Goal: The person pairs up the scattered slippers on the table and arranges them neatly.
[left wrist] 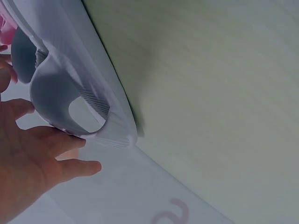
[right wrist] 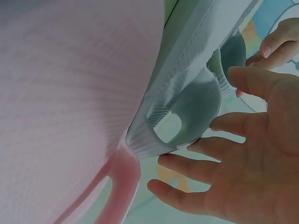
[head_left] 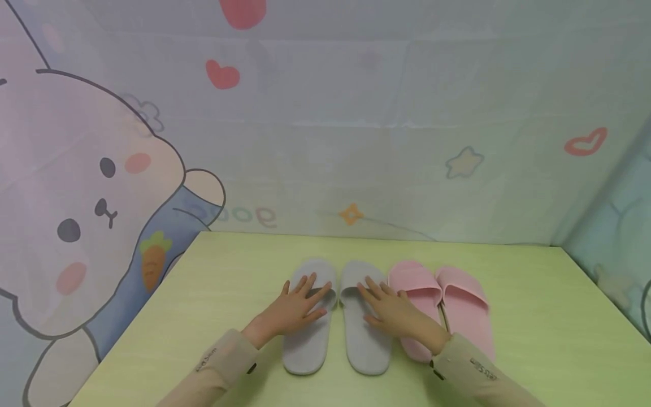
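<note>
A pair of grey slippers stands side by side, toes toward the back wall. Over the strap of the left grey slipper (head_left: 307, 353) my left hand (head_left: 297, 308) lies with spread fingers. In the left wrist view its fingertips meet the front edge of the strap (left wrist: 53, 93). My right hand (head_left: 394, 311) spreads over the right grey slipper (head_left: 368, 353), and in the right wrist view its straight fingers lie along that strap (right wrist: 203, 105). Neither hand curls round a slipper. The hands hide parts of both straps.
Just right of the grey pair sit two pink slippers, the left one (head_left: 413, 276) partly under my right forearm, the other (head_left: 465, 285) beside it. They stand on a pale green table (head_left: 539, 316). A cartoon-printed cloth (head_left: 356, 141) hangs behind.
</note>
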Motion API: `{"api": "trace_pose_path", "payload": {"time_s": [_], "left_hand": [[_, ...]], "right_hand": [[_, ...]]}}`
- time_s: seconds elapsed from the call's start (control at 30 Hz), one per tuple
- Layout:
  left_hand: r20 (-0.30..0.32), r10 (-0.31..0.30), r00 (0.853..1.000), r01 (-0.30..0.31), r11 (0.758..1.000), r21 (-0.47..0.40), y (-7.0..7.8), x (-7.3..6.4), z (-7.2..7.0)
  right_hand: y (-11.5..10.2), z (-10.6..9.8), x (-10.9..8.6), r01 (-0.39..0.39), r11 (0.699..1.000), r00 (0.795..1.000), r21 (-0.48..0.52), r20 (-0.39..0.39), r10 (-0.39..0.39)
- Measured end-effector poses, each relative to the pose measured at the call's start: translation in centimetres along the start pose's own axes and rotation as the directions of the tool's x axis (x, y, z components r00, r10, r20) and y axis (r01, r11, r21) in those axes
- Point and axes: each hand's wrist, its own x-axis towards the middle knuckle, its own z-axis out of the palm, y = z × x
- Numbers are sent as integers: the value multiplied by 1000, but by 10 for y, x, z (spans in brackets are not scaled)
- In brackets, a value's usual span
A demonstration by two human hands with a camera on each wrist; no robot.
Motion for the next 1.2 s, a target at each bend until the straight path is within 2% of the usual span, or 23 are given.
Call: {"api": "trace_pose_path", "payload": {"time_s": [0.47,0.87,1.2], "left_hand": [[-15,-8,1000,8,1000,15,9,2,0],[-11,-28,1000,28,1000,6,7,2,-2],[-20,-28,999,28,1000,-14,6,3,-7]], "right_hand": [[0,1,1,-18,999,1000,36,-3,19],[2,4,2,-10,999,1000,45,-17,11],[9,4,2,-24,994,1000,107,-7,24]]}}
